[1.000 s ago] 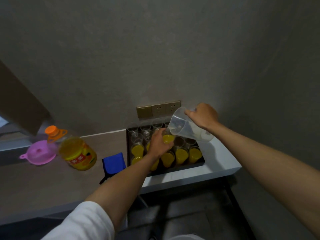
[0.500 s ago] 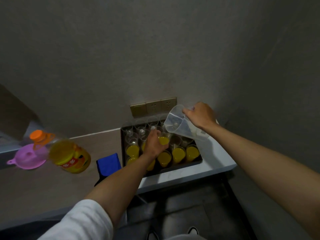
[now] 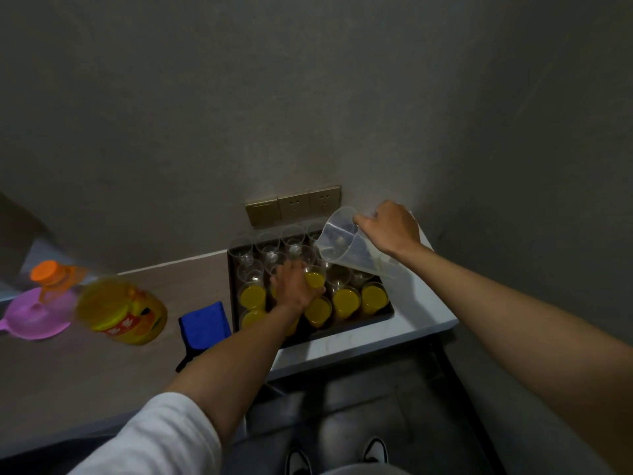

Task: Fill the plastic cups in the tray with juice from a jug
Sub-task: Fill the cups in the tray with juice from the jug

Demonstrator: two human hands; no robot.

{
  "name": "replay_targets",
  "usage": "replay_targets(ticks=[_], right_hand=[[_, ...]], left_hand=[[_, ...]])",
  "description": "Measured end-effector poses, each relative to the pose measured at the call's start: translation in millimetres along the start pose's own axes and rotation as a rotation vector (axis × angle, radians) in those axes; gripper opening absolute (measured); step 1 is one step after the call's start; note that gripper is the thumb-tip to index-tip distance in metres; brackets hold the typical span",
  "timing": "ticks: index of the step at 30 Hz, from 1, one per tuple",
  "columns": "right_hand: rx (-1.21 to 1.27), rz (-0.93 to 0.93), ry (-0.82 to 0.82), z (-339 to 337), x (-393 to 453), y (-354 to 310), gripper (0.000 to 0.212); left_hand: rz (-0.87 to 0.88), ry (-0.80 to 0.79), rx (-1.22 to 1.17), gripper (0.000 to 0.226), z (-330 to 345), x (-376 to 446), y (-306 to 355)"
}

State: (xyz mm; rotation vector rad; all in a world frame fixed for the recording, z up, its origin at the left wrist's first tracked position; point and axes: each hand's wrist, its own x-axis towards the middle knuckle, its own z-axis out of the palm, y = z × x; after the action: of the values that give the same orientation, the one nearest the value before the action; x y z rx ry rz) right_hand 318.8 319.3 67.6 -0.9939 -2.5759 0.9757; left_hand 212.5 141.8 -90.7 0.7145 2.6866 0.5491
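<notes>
Holding: our left hand (image 3: 294, 286) curls its fingers (image 3: 317, 293) round one filled cup (image 3: 314, 280) in the tray's (image 3: 346, 325) middle rows.
Right hand: our right hand (image 3: 388, 226) grips the clear jug (image 3: 349, 246) at its rim, fingers wrapped tight, the jug tipped spout-down above the tray's far right corner; almost no juice shows in it.
Cups: the filled cups (image 3: 346, 299) stand in the tray's near rows, the clear cups (image 3: 270, 243) in its far rows against the wall.
Edges: the tray sits at the bench's (image 3: 421, 320) right end, its near rim close to the bench front.
Open room: left of the tray lie a blue cloth (image 3: 203, 325), a juice bottle (image 3: 120, 311) and a pink funnel (image 3: 34, 317); bare bench shows right of the tray.
</notes>
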Motion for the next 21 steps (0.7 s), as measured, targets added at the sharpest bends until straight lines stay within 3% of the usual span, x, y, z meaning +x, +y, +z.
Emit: replay_targets(ticks=[21], right_hand=[[-0.002, 0.040, -0.001, 9.3, 10.1, 17.7, 0.047]], left_hand=[[-0.095, -0.090, 0.099, 0.101, 14.0, 12.2, 8.8]])
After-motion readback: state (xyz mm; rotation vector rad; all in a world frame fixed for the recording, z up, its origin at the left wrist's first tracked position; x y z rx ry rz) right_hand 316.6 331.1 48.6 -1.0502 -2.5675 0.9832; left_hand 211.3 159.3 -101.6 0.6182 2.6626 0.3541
